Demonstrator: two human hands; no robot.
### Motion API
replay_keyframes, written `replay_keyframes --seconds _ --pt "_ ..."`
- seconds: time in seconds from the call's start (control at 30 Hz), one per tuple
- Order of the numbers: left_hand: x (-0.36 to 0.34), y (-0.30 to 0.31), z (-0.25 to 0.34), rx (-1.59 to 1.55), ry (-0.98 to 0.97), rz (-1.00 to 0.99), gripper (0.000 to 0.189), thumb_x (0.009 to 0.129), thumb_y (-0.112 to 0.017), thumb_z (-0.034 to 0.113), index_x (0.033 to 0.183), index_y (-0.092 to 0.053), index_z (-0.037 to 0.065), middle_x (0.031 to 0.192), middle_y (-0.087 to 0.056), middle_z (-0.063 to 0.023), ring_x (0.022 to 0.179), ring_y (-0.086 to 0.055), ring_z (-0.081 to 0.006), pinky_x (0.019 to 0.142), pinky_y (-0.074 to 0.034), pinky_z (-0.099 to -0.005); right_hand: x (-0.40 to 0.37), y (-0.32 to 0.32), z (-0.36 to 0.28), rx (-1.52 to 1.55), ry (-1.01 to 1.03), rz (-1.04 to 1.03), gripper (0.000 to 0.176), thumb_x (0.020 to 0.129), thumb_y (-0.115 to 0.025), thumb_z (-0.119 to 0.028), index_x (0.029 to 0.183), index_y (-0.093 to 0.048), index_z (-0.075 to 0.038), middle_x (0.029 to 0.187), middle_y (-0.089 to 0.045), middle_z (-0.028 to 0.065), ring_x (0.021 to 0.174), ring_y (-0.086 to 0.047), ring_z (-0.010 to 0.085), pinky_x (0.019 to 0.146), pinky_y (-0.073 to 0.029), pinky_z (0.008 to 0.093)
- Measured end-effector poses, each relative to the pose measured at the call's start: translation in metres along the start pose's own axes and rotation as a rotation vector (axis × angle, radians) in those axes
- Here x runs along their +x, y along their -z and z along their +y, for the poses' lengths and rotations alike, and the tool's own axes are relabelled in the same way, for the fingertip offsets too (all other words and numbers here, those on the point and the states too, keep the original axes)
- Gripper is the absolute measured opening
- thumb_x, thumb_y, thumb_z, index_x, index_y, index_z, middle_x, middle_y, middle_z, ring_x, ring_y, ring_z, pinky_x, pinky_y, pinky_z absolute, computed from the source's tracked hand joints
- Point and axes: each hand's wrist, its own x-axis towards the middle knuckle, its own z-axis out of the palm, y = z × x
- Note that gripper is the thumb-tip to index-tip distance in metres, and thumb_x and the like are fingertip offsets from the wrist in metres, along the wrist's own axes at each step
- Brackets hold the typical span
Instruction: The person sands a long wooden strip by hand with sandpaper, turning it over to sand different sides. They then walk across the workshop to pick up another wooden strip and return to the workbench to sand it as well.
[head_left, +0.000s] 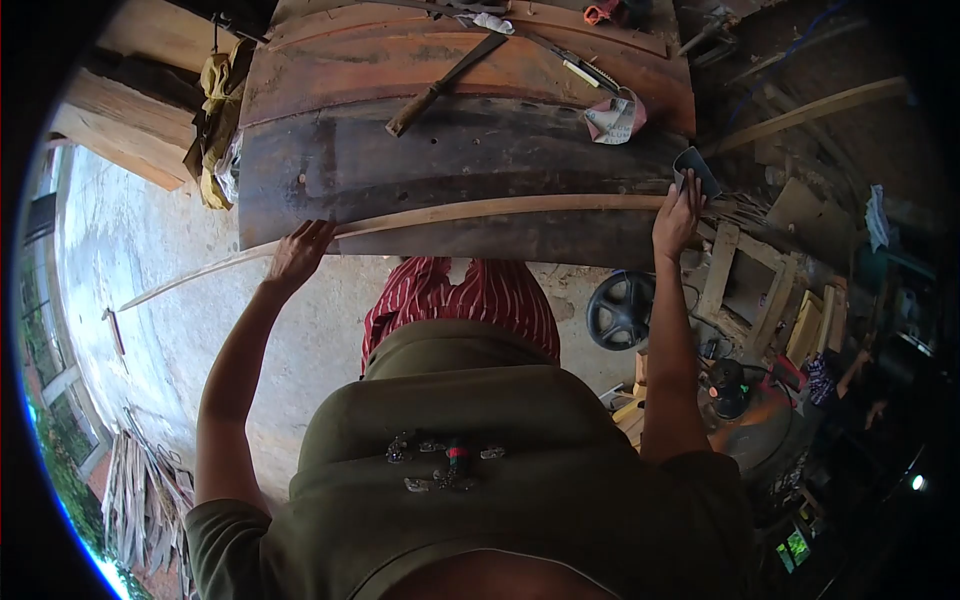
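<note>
A long thin wooden strip (480, 210) lies across the near side of the dark workbench (400, 165), its left end sticking out past the edge over the floor. My left hand (300, 250) is closed around the strip near the bench's left corner. Toward the strip's right end, my right hand (679, 215) holds a curled dark grey piece of sandpaper (697, 172). The fingers and sandpaper are at the strip; whether the sandpaper presses on the wood is hidden.
On the bench lie a wooden-handled file (440, 90), a box cutter (580, 70) and a crumpled printed sheet (614, 117). Below right are a black wheel (620, 311) and a wooden frame (745, 280). Wood strips (140, 490) are piled at lower left.
</note>
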Motion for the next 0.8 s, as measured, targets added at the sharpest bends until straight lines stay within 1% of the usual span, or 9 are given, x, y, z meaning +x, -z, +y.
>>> replay_keyframes --seconds 0.03,0.2,0.33,0.43,0.5,0.53,0.63,0.73,0.8 --pt "0.000 0.000 0.001 0.007 0.019 -0.002 0.022 0.092 -0.057 0.011 0.112 -0.058 0.003 0.099 -0.063 -0.0104 0.091 -0.064 -0.0289 0.067 -0.056 -0.0408 -0.009 0.001 -0.012 -0.042 0.127 0.108 0.040 0.103 -0.042 -0.024 0.135 -0.051 -0.001 0.141 -0.051 0.0159 0.131 -0.047 0.0324 0.109 -0.037 0.0475" --pt "-0.001 -0.003 0.005 -0.036 0.067 0.026 0.021 0.090 -0.060 0.012 0.109 -0.061 0.004 0.099 -0.064 -0.0093 0.090 -0.063 -0.0286 0.071 -0.055 -0.0401 -0.083 -0.026 -0.095 0.132 0.156 0.024 0.039 0.101 -0.046 -0.016 0.137 -0.050 0.000 0.144 -0.048 0.0159 0.135 -0.044 0.0301 0.114 -0.031 0.0480" --pt "-0.001 -0.005 0.009 -0.062 0.096 0.062 0.021 0.090 -0.060 0.013 0.109 -0.062 0.005 0.100 -0.064 -0.0095 0.091 -0.062 -0.0293 0.075 -0.054 -0.0406 -0.136 -0.034 -0.219 0.403 0.514 -0.330 0.060 0.082 -0.065 0.000 0.139 -0.048 -0.004 0.145 -0.048 0.0130 0.135 -0.045 0.0289 0.114 -0.033 0.0461" --pt "-0.007 -0.008 0.002 -0.091 0.126 0.069 0.025 0.089 -0.063 0.017 0.112 -0.063 0.007 0.108 -0.065 -0.0075 0.098 -0.062 -0.0286 0.081 -0.053 -0.0390 -0.137 -0.040 -0.218 0.406 0.684 -0.413 0.063 0.081 -0.064 0.004 0.140 -0.046 -0.005 0.146 -0.046 0.0110 0.136 -0.044 0.0281 0.115 -0.034 0.0447" --pt "-0.013 -0.009 -0.008 -0.114 0.091 0.026 0.035 0.086 -0.067 0.020 0.119 -0.061 0.010 0.117 -0.062 -0.0074 0.106 -0.059 -0.0284 0.088 -0.051 -0.0390 -0.120 -0.021 -0.184 0.280 0.467 -0.272 0.058 0.083 -0.063 0.002 0.139 -0.048 -0.004 0.145 -0.048 0.0121 0.135 -0.045 0.0292 0.113 -0.035 0.0446" --pt "-0.018 -0.007 -0.010 -0.126 0.092 0.029 0.035 0.086 -0.067 0.020 0.119 -0.061 0.010 0.117 -0.062 -0.0074 0.106 -0.059 -0.0284 0.088 -0.051 -0.0390 -0.112 -0.016 -0.159 0.202 0.375 -0.185 0.049 0.091 -0.059 -0.005 0.139 -0.048 -0.001 0.143 -0.050 0.0144 0.134 -0.045 0.0309 0.113 -0.034 0.0459" --pt "-0.041 0.003 -0.026 -0.126 0.220 0.092 0.045 0.083 -0.070 0.022 0.125 -0.058 0.012 0.126 -0.058 -0.0073 0.111 -0.056 -0.0293 0.096 -0.047 -0.0404 -0.104 -0.014 -0.120 0.141 0.040 0.003 0.040 0.101 -0.047 -0.015 0.137 -0.048 0.002 0.143 -0.048 0.0171 0.134 -0.044 0.0337 0.112 -0.035 0.0468" --pt "-0.070 -0.004 -0.052 -0.117 0.333 0.147 0.050 0.080 -0.073 0.016 0.127 -0.056 0.012 0.131 -0.053 -0.0089 0.114 -0.054 -0.0326 0.097 -0.046 -0.0414 -0.132 -0.045 -0.193 0.051 0.172 0.030 0.040 0.100 -0.048 -0.014 0.137 -0.048 0.002 0.143 -0.049 0.0175 0.134 -0.045 0.0339 0.112 -0.035 0.0467" --pt "-0.082 -0.019 -0.068 -0.155 0.364 0.175 0.050 0.080 -0.073 0.015 0.126 -0.057 0.012 0.130 -0.053 -0.0098 0.114 -0.053 -0.0332 0.097 -0.046 -0.0413 -0.164 -0.057 -0.291 0.239 0.358 -0.097 0.048 0.090 -0.060 -0.005 0.136 -0.050 0.001 0.144 -0.048 0.0158 0.133 -0.046 0.0315 0.114 -0.033 0.0457"
